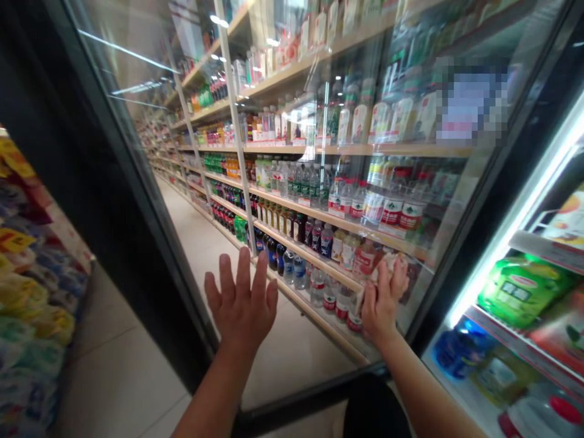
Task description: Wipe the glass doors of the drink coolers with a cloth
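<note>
A glass door (292, 365) with a black frame fills the middle of the head view. My left hand (244, 307) is raised flat before it, fingers spread and holding nothing; whether the palm touches the pane I cannot tell. Lower right on the glass, my right hand (381, 307) presses a crumpled pale cloth (387, 264), its fingers bent over it. Part of the cloth is hidden behind the fingers. Bottles on long shelves (314, 213) show in the pane, behind or mirrored.
On the right is a lit cooler shelf (542, 340) with a green pouch (520, 289), a blue pack (463, 350) and a red-capped container (547, 413). Colourful packaged goods (34, 304) line the left edge beside the tiled floor (109, 353). A dark rounded shape (374, 407) sits at bottom centre.
</note>
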`<state>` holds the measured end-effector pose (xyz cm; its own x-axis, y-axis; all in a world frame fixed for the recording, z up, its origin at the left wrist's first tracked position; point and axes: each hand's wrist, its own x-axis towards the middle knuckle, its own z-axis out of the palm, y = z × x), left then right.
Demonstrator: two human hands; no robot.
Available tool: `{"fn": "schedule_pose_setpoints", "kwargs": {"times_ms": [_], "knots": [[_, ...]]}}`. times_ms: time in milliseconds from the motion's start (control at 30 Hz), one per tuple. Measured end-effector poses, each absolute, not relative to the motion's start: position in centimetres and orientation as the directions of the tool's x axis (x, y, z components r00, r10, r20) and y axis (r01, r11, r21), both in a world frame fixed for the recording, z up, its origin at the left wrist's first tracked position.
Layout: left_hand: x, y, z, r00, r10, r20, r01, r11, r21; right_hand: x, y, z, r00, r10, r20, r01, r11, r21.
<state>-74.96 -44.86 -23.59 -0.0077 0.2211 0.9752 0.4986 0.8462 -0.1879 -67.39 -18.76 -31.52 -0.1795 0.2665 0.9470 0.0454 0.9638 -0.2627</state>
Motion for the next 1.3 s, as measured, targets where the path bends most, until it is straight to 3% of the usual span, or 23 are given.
{"fn": "schedule_pose_setpoints", "kwargs": {"times_ms": [133,333,567,700,967,1167,1300], "knots": [[-75.1,-44.9,-23.7,-0.01,0.216,0.976,0.504,0.845,-0.181,-66.9,-17.5,-34.0,-0.203,0.288,0.936,0.069,0.958,-0.28],[-75.2,-44.8,-23.7,-0.01,0.216,0.976,0.498,0.848,-0.183,-66.2,-14.1,-31.8,-0.089,0.519,0.85,0.009,0.854,-0.52],[-75.1,-44.9,-23.8,-0.013,0.213,0.977,0.494,0.851,-0.179,-65.6,-11.6,-33.9,-0.08,0.645,0.76,0.012,0.763,-0.647],[-75.1,-44.9,-23.7,-0.01,0.213,0.977,0.493,0.851,-0.18,-65.7,-8.8,-31.5,0.031,0.7,0.713,0.015,0.713,-0.701],[-74.7,-44.6,-23.5,-0.014,0.205,0.979,0.502,0.848,-0.171,-66.1,-11.0,-28.7,-0.012,0.549,0.836,0.048,0.835,-0.548],[-74.7,-44.6,-23.6,-0.01,0.198,0.98,0.507,0.846,-0.165,-67.0,-12.9,-23.3,-0.003,0.409,0.912,0.036,0.912,-0.409],[-74.7,-44.6,-23.7,-0.014,0.198,0.98,0.517,0.841,-0.162,-67.8,-16.3,-23.6,-0.08,0.328,0.941,0.053,0.944,-0.324]]}}
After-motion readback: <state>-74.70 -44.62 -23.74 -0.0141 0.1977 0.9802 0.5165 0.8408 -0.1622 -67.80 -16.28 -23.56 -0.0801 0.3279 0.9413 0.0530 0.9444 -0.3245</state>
